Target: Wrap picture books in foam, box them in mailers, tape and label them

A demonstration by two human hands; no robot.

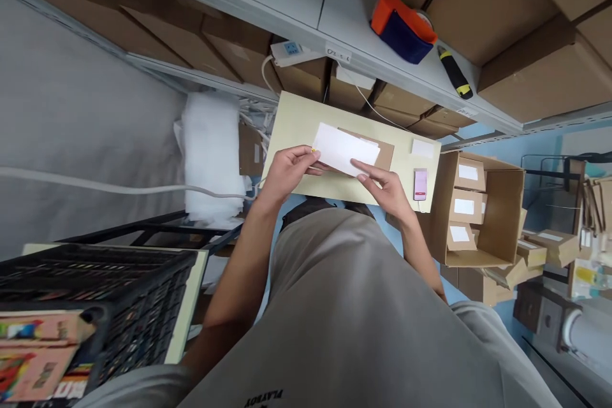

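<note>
A white sheet (342,148), like a folded paper or envelope, is held over a pale yellow tabletop (291,121). My left hand (294,166) pinches its left end between thumb and fingers. At the lower right edge of the sheet, my right hand (382,188) has its index finger stretched over the surface and its thumb apart from it. Behind the sheet lies a flat brown cardboard piece (386,156), partly covered. A phone (420,185) with a lit screen and a white slip (422,148) rest on the right part of the tabletop.
Above the table, a metal shelf (354,19) bears an orange and blue tape dispenser (404,29) and a yellow-black cutter (455,73). An open carton (502,217) with small labelled boxes stands right. White wrapping material (213,153) and a black crate (138,312) are left.
</note>
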